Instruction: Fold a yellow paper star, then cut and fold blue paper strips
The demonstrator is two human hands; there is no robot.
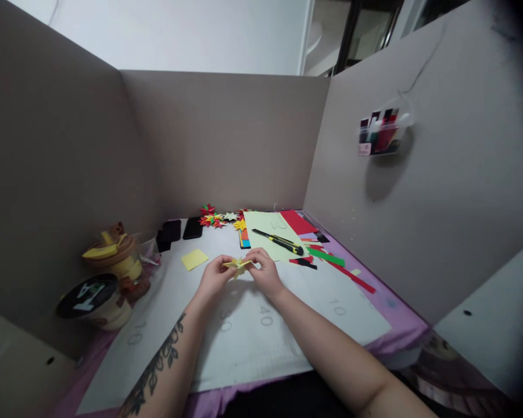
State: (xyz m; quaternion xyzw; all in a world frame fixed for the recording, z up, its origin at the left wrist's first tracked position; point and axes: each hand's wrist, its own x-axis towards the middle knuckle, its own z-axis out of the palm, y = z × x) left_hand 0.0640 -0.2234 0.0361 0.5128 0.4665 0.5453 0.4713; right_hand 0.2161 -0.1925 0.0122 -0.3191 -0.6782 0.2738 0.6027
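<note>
A pale yellow folded paper star point(239, 266) is held up between both hands over the white sheet. My left hand point(217, 273) pinches its left point between thumb and fingers. On the other side, my right hand point(264, 270) grips the right edge of the star. To the left of my left hand lies a square of yellow paper point(194, 259). Beyond my right hand, a black and yellow utility knife point(279, 241) rests on a pale green sheet point(261, 223). Several finished paper stars point(213, 219) in red, yellow, green and white are heaped at the back.
Coloured paper strips point(331, 256) and red paper point(297, 222) lie at the right. Two dark flat objects, one a black phone-like slab point(193, 228), are at the back left. Pots point(96, 302) stand along the left wall. Grey partitions point(226, 139) enclose the table; a plastic cup point(383, 132) hangs on the right one.
</note>
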